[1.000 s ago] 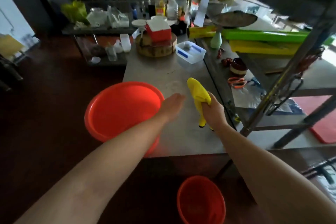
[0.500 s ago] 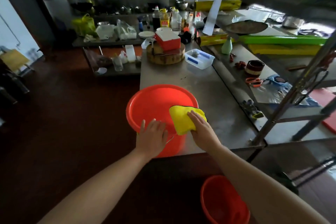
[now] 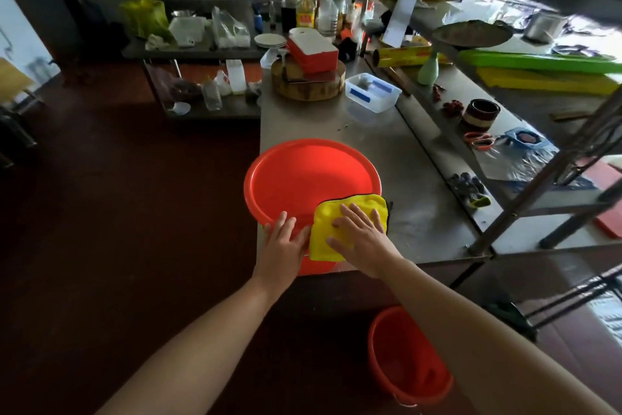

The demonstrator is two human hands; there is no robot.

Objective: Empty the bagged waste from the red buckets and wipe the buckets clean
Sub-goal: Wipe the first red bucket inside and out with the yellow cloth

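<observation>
A person is standing at the corner of a metal table (image 3: 397, 162) and cleaning a big red bucket (image 3: 303, 179) that is sitting on it. The bucket is right at the near edge, so the arms are reaching it easily. No bag is showing inside it, so I think the wiping step is going on now.

The right hand (image 3: 360, 229) is lying flat with its fingers spread out wide. It is pressing a yellow cloth (image 3: 328, 248) down over the bucket's near rim. The cloth is hanging over the rim, part inside and part outside. A wide flat hand is pushing on more cloth at once, and I think that is why it is held that way.

The left hand (image 3: 284, 241) is resting on the rim just beside the cloth, with its fingers close together. It looks like it is holding the bucket steady so it is not sliding or tipping off the edge while the other hand is rubbing.

A second red bucket (image 3: 404, 360) is waiting on the dark floor (image 3: 117, 229) below the table, near the person's right arm. I cannot tell if that one is clean. Farther back on the table, a clear plastic box (image 3: 372, 93) and a round wooden block (image 3: 308, 84) are sitting well away from the wiping.
</observation>
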